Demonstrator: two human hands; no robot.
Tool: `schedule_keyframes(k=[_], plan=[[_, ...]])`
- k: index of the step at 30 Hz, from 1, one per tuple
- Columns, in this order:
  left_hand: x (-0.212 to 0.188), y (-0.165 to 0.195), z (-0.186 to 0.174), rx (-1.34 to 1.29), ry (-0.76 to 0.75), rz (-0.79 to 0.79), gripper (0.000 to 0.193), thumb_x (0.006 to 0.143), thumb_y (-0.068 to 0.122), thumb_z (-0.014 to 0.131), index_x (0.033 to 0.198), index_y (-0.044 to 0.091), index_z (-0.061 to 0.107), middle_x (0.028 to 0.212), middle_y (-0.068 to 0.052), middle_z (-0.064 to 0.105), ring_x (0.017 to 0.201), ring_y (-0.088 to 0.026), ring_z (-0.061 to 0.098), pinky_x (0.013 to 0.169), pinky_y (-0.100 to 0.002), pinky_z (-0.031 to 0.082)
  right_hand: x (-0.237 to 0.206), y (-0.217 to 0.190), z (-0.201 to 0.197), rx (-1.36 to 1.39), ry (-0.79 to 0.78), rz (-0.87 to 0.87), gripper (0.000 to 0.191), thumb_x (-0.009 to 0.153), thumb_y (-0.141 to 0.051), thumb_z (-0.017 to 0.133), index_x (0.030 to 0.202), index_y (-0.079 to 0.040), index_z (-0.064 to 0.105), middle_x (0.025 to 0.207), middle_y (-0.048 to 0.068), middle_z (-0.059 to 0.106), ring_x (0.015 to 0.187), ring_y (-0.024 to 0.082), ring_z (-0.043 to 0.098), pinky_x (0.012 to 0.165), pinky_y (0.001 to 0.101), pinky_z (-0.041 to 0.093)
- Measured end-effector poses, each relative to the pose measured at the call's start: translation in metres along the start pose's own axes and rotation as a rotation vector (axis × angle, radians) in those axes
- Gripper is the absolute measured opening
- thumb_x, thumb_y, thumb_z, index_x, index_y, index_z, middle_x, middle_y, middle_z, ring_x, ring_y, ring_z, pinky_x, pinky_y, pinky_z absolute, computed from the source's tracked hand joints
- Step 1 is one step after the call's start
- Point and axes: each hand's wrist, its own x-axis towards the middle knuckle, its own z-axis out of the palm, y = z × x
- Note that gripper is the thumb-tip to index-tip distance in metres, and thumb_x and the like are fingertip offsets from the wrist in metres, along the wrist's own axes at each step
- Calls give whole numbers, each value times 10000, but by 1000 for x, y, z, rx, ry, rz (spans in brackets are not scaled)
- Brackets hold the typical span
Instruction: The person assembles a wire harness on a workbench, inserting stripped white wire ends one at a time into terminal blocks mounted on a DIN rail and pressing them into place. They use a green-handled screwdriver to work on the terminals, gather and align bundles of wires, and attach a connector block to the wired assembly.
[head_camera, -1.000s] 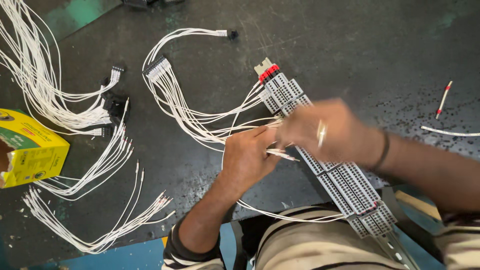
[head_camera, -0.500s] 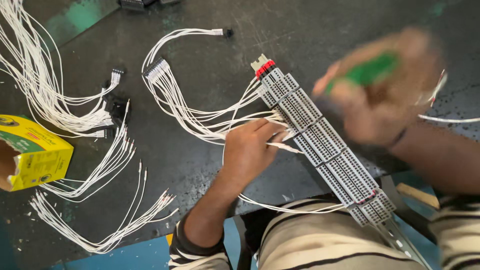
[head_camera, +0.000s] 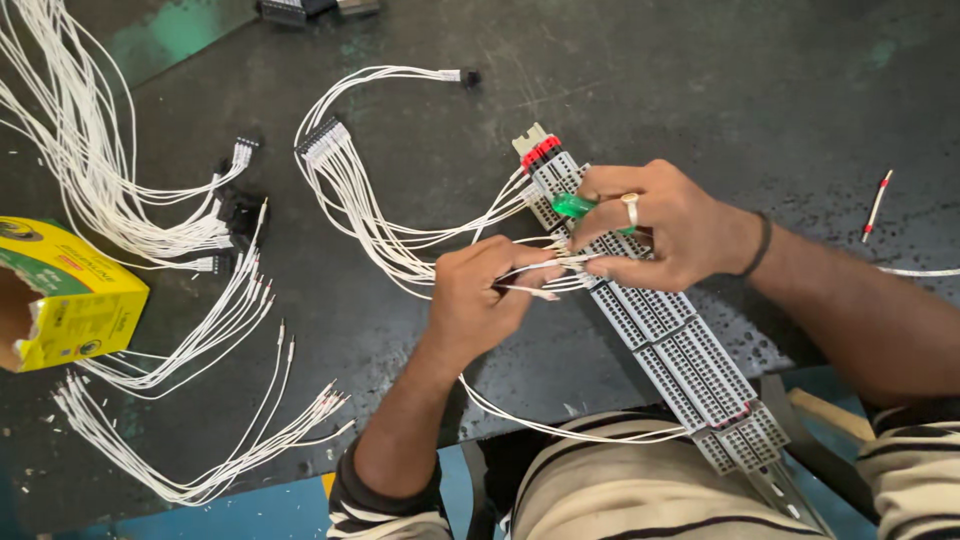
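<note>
Head view showed one dark desk (head_camera: 700, 80), worn and speckled, carrying everything. One long grey terminal strip (head_camera: 660, 340) lay slanted across it, from near the desk's middle down to the near edge by the person's lap, with a red cap at its far end. Loose white wire bundles (head_camera: 100, 170) spread over the left half; I counted roughly four clusters, though the single strands were too many and too tangled to count. One more fan of white wires (head_camera: 370, 200) ran from the middle of the desk to the strip. One yellow cardboard box (head_camera: 70, 295), torn open, sat at the left edge.

Two hands met over the strip's upper part. The right hand (head_camera: 665, 225), wearing one ring and one dark wristband, was clenched around one green-handled screwdriver (head_camera: 575, 206), its tip hidden against the strip. The left hand (head_camera: 480, 295) pinched a few white wire ends (head_camera: 540, 270) between thumb and fingers, just beside the strip. One short red-tipped wire piece (head_camera: 877, 203) lay alone near the right edge.
</note>
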Motion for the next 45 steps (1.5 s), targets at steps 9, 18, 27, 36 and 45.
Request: schedule_keyframes(k=[9, 18, 27, 36, 45], plan=[[5, 5, 1, 41, 90, 41, 174, 885, 54, 814, 1053, 54, 770, 809, -58, 714, 589, -126, 636, 517, -276, 474, 2, 0, 4, -73, 36, 17, 197, 809, -125, 822, 988, -82, 754, 922, 100, 630, 699, 240, 650, 579, 357, 501], [6, 8, 5, 25, 149, 146, 203, 892, 40, 824, 1069, 51, 724, 925, -74, 725, 730, -141, 694, 613, -269, 535, 4, -4, 12, -160, 158, -2, 186, 810, -90, 870, 904, -59, 712, 906, 88, 649, 696, 231, 664, 567, 337, 490], [3, 10, 5, 331, -19, 102, 146, 813, 88, 801, 912, 123, 700, 859, -27, 718, 716, -236, 707, 613, -360, 546, -1, -10, -1, 266, 315, 209, 273, 1010, -94, 558, 1270, -71, 637, 1215, 184, 641, 814, 140, 709, 687, 250, 605], [0, 13, 9, 436, -32, 62, 140, 815, 136, 786, 900, 130, 675, 760, -35, 654, 668, -251, 682, 561, -395, 513, -9, -3, 16, 163, 250, 76, 619, 1034, 56, 579, 1576, -94, 317, 1343, 264, 640, 1041, 257, 762, 887, 350, 663], [-1, 16, 16, 537, 9, 53, 147, 849, 141, 796, 884, 104, 659, 799, -48, 644, 711, -269, 679, 583, -410, 515, -1, -10, 16, -113, 227, -8, 516, 971, -11, 700, 1431, -55, 471, 1129, 161, 730, 982, 255, 761, 801, 324, 624]])
